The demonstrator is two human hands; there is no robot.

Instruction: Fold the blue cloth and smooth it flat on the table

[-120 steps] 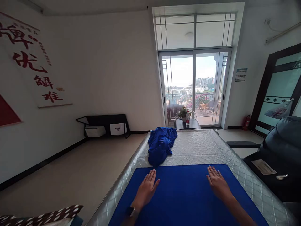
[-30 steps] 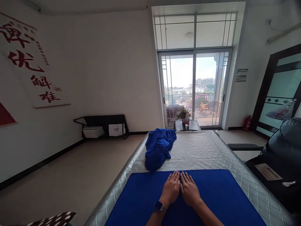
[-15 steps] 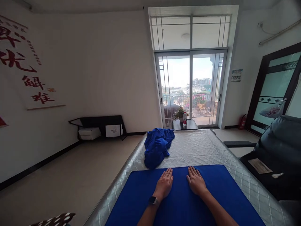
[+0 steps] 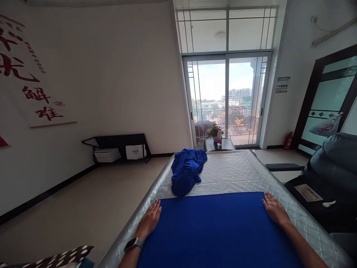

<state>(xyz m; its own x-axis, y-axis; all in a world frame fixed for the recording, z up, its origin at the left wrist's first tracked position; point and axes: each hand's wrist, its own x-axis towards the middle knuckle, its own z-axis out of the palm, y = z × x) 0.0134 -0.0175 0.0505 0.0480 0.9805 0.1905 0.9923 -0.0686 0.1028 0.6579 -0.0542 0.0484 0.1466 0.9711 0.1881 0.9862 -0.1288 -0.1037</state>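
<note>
A flat blue cloth [image 4: 212, 227] lies spread over the near part of a silver quilted mattress [image 4: 228, 171]. At the cloth's far left corner rests my left hand [image 4: 150, 220], palm down with fingers stretched out; a watch is on its wrist. My right hand [image 4: 275, 209] lies flat on the far right corner, fingers extended forward. Neither hand grips anything. Beyond the cloth's far edge, toward the left, a crumpled blue cloth [image 4: 187, 171] sits heaped on the mattress.
To the right stands a dark chair [image 4: 329, 175] with a card and a small white item on its seat. A small table [image 4: 228, 145] with a plant and a bottle [image 4: 219, 137] stands past the mattress. A brown dotted fabric [image 4: 67, 257] shows at lower left.
My hands have slid apart across the cloth, the left one leftward and the right one rightward, from near its middle to its far corners. The crumpled cloth has stayed put.
</note>
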